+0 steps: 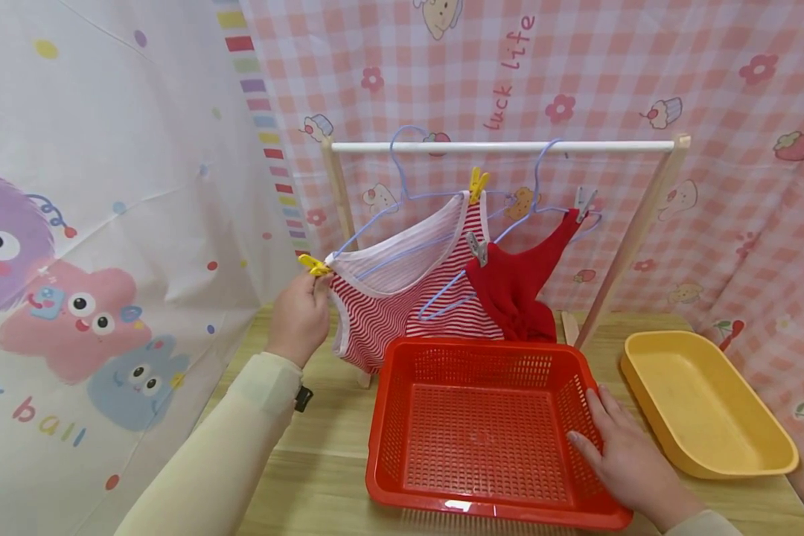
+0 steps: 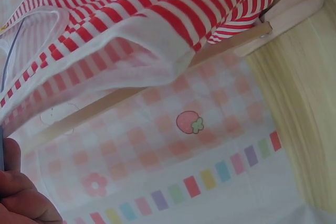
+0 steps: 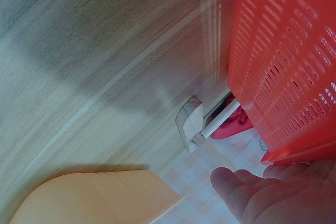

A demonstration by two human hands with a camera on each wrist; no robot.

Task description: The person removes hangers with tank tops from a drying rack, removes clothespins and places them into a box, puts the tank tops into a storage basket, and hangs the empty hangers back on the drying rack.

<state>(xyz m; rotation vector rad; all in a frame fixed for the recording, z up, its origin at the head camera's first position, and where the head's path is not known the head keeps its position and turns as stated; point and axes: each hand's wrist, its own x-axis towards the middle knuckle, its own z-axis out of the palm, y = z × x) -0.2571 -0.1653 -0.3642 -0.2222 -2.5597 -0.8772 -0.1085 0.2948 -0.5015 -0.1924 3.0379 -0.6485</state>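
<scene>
My left hand (image 1: 300, 316) pinches the shoulder of a red-and-white striped tank top (image 1: 382, 313), close under a yellow clothespin (image 1: 315, 265). Its fingers (image 2: 23, 198) show curled at the edge of the left wrist view. The top hangs on a blue hanger (image 1: 402, 167), and another yellow clothespin (image 1: 477, 186) clips its other shoulder. On the right, my right hand (image 1: 630, 454) holds the side rim of a red plastic basket (image 1: 482, 439), its thumb over the inner side. No garment lies in the basket, which hides the lower edge of the top.
A red garment (image 1: 519, 286) hangs from a second hanger (image 1: 537, 171) by two grey clothespins (image 1: 583, 202). Both hangers hook over the white bar (image 1: 509, 147) of a wooden-legged rack. A yellow tray (image 1: 710, 409) stands at the right on the wooden table (image 1: 321, 476). Printed curtains (image 1: 576, 59) surround it.
</scene>
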